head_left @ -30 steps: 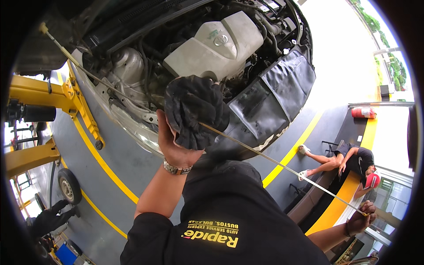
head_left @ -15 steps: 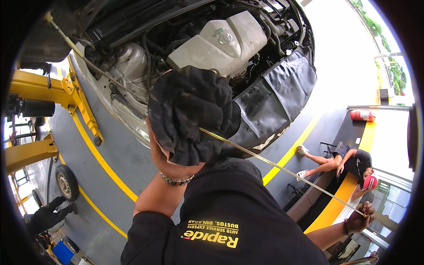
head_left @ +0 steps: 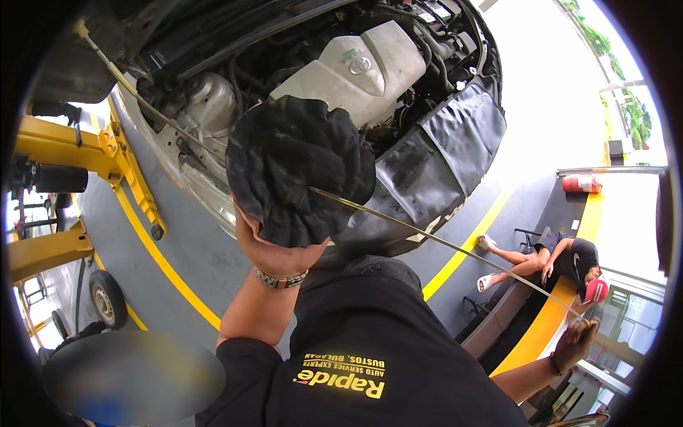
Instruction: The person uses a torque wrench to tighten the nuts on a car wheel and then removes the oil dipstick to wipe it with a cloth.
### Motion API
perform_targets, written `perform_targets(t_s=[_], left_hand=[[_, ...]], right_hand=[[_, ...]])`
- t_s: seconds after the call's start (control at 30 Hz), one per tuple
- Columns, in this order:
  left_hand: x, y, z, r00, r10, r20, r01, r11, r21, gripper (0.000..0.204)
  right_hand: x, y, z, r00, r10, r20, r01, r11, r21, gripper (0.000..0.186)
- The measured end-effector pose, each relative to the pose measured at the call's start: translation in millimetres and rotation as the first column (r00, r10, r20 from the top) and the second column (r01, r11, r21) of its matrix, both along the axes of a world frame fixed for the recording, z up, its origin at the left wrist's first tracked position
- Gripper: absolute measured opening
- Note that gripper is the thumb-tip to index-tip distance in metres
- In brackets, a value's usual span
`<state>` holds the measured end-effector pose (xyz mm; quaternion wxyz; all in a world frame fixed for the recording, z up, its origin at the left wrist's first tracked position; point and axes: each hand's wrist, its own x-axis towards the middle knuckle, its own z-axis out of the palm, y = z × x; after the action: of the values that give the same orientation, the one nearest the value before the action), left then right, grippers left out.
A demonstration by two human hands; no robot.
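Note:
A black cloth (head_left: 299, 153), bunched and creased, is spread over my left hand (head_left: 274, 250), whose fingers are mostly hidden beneath it. Out to the far right, my right hand (head_left: 573, 344) pinches the end of a long thin dipstick (head_left: 441, 240). The dipstick slants from that hand across my front, and its other end rests against the middle of the cloth. Beyond the cloth lies the open engine bay of a car, with a grey engine cover (head_left: 363, 67). A black fender cover (head_left: 441, 153) drapes over the car's front edge.
A prop rod (head_left: 121, 78) holds up the hood at the left. Yellow lift arms (head_left: 131, 171) and a wheel (head_left: 108, 299) stand left of the car. A person (head_left: 569, 260) sits on a bench at the right, near a red cylinder (head_left: 582, 184). A blurred patch covers the lower left.
The cloth and my left hand have shifted slightly up and left, the cloth more spread out. My right hand has risen a little, with the dipstick still against the cloth.

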<state>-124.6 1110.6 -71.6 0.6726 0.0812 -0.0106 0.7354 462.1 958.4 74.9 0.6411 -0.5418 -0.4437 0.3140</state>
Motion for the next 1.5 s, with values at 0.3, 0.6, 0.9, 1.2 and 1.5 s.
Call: perform_targets(t_s=[0.3, 0.6, 0.9, 1.2, 1.5], left_hand=[[-0.5, -2.2, -7.0, 0.997, -0.078, 0.027, 0.074, 0.991, 0.116, 0.074], [-1.1, 2.6, 6.8, 0.992, -0.087, -0.090, 0.094, 0.993, 0.068, 0.073], [3.4, 6.0, 5.1, 0.991, -0.130, 0.020, 0.128, 0.986, 0.103, 0.070], [26.5, 40.6, 9.1, 0.980, -0.195, 0.047, 0.197, 0.980, -0.044, 0.059], [42.1, 58.9, 4.5, 0.996, -0.081, -0.048, 0.067, 0.966, -0.249, 0.051]], right_hand=[[-3.5, -10.7, -10.4, 0.991, -0.128, -0.027, 0.124, 0.987, -0.105, 0.029], [-9.2, -33.6, -9.0, 0.995, -0.073, 0.070, 0.081, 0.989, -0.124, 0.030], [-11.6, -68.1, -18.9, 0.993, -0.107, 0.058, 0.116, 0.971, -0.207, 0.025], [-56.0, -76.2, -64.3, 0.985, -0.080, -0.152, 0.058, 0.987, -0.147, 0.020], [-91.8, -100.4, -91.0, 0.965, -0.098, -0.242, 0.069, 0.990, -0.126, 0.018]])
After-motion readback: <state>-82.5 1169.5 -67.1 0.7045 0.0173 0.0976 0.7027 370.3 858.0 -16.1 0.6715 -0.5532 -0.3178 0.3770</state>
